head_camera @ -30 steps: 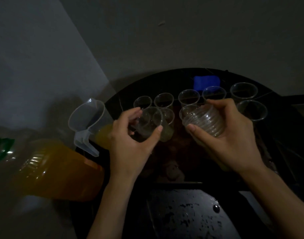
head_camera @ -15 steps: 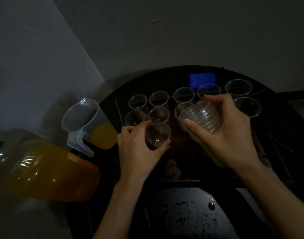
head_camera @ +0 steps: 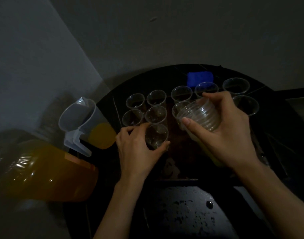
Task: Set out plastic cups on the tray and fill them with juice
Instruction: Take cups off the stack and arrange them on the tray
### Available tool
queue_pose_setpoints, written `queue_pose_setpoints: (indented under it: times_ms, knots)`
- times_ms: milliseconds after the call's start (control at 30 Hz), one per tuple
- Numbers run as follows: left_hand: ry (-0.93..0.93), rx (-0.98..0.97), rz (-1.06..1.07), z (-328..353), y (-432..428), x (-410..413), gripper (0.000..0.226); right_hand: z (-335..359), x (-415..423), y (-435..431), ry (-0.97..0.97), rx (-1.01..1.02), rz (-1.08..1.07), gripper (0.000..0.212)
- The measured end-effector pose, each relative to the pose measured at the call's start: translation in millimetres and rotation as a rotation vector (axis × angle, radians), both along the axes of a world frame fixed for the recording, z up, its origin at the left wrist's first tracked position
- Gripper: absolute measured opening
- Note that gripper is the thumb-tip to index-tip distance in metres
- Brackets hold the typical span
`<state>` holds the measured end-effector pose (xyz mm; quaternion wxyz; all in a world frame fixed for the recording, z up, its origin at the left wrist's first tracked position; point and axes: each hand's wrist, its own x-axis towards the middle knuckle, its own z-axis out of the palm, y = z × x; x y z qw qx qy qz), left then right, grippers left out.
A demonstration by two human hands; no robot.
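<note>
**Single cup upright in the left hand, stack tipped in the right**

The clear plastic cup (head_camera: 156,137) stands with its long axis vertical and its mouth up, at the near end of the left-hand columns on the dark round tray (head_camera: 156,78). In the dim light I cannot tell whether its base touches the tray. The left hand (head_camera: 135,150) grips it from the near-left side, thumb and fingers curled round its wall.

The stack of cups (head_camera: 199,114) lies tilted almost onto its side, with its mouth towards the tray's left edge and its long axis running left to right. The right hand (head_camera: 230,135) clasps it, thumb underneath and fingers over the top. The stack's closed end is hidden in the palm.

Nine empty cups (head_camera: 156,98) stand upright in two rows towards the tray's far edge. One in the nearer row is partly hidden behind the stack, and another behind the right hand's knuckles.

A blue sponge (head_camera: 200,78) lies at the far edge. A clear jug (head_camera: 77,116) with orange juice in its bottom sits just beside the left edge, handle towards the person. Further left lies a blurred orange bottle (head_camera: 44,171).
</note>
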<state>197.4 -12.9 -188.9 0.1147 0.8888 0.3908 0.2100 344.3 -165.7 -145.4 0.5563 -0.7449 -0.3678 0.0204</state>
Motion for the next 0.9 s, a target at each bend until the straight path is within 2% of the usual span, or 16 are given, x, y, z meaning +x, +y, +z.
queue_pose_setpoints:
  times_ms: [700,800,900]
  knots:
    - [-0.032,-0.069,-0.02,9.0,-4.7,2.2,0.08,0.5,-0.4,1.8,-0.008,0.006,0.004,0.072]
    - [-0.038,-0.061,-0.048,10.1,-5.8,1.3,0.076,0.4,-1.2,2.4,-0.009,0.001,0.003,0.073]
    - [-0.102,0.018,-0.134,11.5,-7.0,-1.4,0.063,-0.3,-2.2,2.6,-0.012,-0.001,0.015,0.073]
